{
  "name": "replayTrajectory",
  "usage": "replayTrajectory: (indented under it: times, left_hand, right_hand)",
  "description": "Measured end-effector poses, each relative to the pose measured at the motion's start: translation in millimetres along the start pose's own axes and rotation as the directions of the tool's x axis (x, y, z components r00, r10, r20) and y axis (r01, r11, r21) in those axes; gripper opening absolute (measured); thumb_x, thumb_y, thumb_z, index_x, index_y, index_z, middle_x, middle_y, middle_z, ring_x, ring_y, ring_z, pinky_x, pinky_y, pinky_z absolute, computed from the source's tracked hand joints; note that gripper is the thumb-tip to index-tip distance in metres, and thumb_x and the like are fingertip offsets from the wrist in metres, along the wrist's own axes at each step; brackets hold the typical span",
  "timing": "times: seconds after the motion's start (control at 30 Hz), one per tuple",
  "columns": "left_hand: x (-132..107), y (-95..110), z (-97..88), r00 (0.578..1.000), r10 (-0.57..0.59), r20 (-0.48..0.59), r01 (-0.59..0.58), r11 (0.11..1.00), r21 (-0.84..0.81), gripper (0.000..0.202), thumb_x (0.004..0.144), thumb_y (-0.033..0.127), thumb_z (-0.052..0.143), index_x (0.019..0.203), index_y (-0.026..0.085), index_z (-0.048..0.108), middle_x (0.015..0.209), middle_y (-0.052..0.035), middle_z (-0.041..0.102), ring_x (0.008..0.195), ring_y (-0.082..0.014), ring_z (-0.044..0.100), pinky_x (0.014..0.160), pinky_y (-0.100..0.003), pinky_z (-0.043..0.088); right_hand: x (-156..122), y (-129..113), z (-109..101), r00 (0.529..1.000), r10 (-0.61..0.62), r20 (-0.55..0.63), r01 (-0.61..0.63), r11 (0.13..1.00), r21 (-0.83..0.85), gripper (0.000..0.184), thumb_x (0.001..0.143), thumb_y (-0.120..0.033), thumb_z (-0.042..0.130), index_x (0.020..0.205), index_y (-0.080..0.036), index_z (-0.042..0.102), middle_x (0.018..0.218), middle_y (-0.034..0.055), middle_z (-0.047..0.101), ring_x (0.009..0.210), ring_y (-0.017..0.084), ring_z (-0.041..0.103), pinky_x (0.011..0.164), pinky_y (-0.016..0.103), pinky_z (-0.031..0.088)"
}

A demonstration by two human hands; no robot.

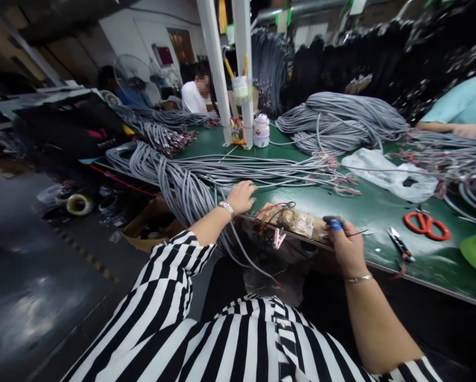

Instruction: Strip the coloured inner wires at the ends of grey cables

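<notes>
Black-and-white striped shirt (pixel 241 345) is showing broad bands, running lengthwise down the front. Left sleeve (pixel 158 294) is repeating the stripes, ending loosely on the forearm. Left hand (pixel 241 197) is wearing a silvery linked band (pixel 227 208) at the wrist; right hand (pixel 347 248), a slim shiny bangle (pixel 359 278).

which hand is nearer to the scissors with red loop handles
Right. The right hand is to the left of the scissors with red loop handles; the left hand is farther left, beside the bundled grey cables.
</notes>
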State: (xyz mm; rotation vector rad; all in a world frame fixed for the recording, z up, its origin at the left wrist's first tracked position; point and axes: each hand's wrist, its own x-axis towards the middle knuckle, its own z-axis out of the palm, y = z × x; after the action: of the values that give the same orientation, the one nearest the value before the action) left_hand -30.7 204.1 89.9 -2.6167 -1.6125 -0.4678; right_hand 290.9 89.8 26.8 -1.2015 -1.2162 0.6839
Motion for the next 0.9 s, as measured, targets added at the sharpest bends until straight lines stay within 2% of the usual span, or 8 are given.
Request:
replayTrajectory:
  times: [0.1,0.23,0.33,0.47,0.53,0.63,0.77,0.9]
  left_hand:
    - [36.9,-6.2,0.2,0.975,-0.147,0.166,0.138,0.988,0.063,0.045,0.084,0.028,0.058,0.125,0.010,0.060,0.124,-0.0177,0.063,0.110,-0.0282,0.060,0.094,-0.037,0.045]
    - [70.1,-3.6,-13.8,0.954,-0.017,0.298,0.038,0.997,-0.066,0.028,0.076,0.039,0.068,0.086,0.013,0.071,0.072,-0.0035,0.067,0.070,-0.0172,0.060,0.066,-0.026,0.045]
    - [87.8,11.2,-44.9,0.993,0.113,0.019,-0.095,0.905,-0.415,0.027,0.077,0.039,0.071,0.076,0.012,0.067,0.062,0.0011,0.059,0.061,-0.0110,0.052,0.060,-0.023,0.041]
    - [88.5,49.5,-100.7,0.940,-0.015,-0.340,-0.248,0.654,-0.715,0.022,0.094,0.029,0.057,0.087,0.008,0.062,0.056,0.0060,0.046,0.052,-0.0033,0.046,0.057,-0.018,0.039]
    - [74.1,71.9,-119.3,0.947,0.074,-0.312,-0.294,0.588,-0.753,0.029,0.100,0.022,0.043,0.087,0.005,0.061,0.056,0.0067,0.041,0.050,0.0005,0.044,0.060,-0.016,0.037]
    - [37.8,96.3,-123.3,0.950,0.294,-0.102,-0.242,0.492,-0.836,0.016,0.084,0.019,0.071,0.080,0.006,0.064,0.062,0.0036,0.053,0.059,-0.0045,0.052,0.060,-0.020,0.044]
    - [-25.7,102.1,-99.8,0.930,0.341,0.133,-0.021,0.412,-0.911,0.025,0.072,0.028,0.082,0.083,0.008,0.071,0.073,-0.0035,0.066,0.066,-0.0147,0.063,0.061,-0.026,0.050]
    - [-93.0,95.7,-69.4,0.903,0.401,0.157,-0.089,0.530,-0.843,0.023,0.085,0.033,0.068,0.095,0.013,0.074,0.083,-0.0077,0.072,0.074,-0.0177,0.067,0.069,-0.027,0.052]
  right_hand:
    - [-1.4,-5.5,2.0,0.997,0.074,-0.016,-0.072,0.993,0.088,0.030,0.082,-0.046,0.065,0.089,-0.018,0.069,0.068,0.0007,0.062,0.051,0.011,0.046,0.048,0.024,0.039]
    - [-0.4,-13.3,3.4,0.998,0.057,-0.008,-0.056,0.997,0.047,0.027,0.080,-0.043,0.066,0.087,-0.018,0.071,0.068,0.0011,0.064,0.059,0.013,0.052,0.055,0.026,0.043]
    - [0.5,-15.6,3.7,0.997,0.082,0.000,-0.082,0.995,0.058,0.028,0.078,-0.043,0.066,0.090,-0.018,0.072,0.069,0.0013,0.065,0.061,0.014,0.055,0.057,0.026,0.045]
    - [0.0,-16.9,3.8,0.996,0.093,-0.008,-0.092,0.992,0.083,0.027,0.077,-0.042,0.067,0.090,-0.018,0.072,0.070,0.0014,0.065,0.061,0.014,0.055,0.055,0.026,0.045]
    - [-0.7,-17.5,3.6,0.996,0.093,-0.012,-0.091,0.993,0.077,0.026,0.078,-0.041,0.066,0.089,-0.018,0.071,0.070,0.0013,0.065,0.060,0.014,0.054,0.054,0.025,0.045]
    - [-0.8,-15.8,3.1,0.997,0.078,-0.017,-0.077,0.995,0.056,0.026,0.079,-0.041,0.066,0.090,-0.018,0.071,0.069,0.0008,0.063,0.060,0.013,0.053,0.053,0.024,0.044]
    - [1.8,-7.4,2.5,0.998,0.059,0.003,-0.059,0.996,0.070,0.030,0.081,-0.043,0.065,0.095,-0.018,0.070,0.072,0.0008,0.063,0.060,0.012,0.053,0.055,0.024,0.044]
    - [3.1,-3.3,2.0,0.999,0.030,0.017,-0.031,0.998,0.052,0.029,0.082,-0.043,0.064,0.096,-0.018,0.070,0.074,0.0016,0.064,0.062,0.012,0.055,0.057,0.025,0.045]
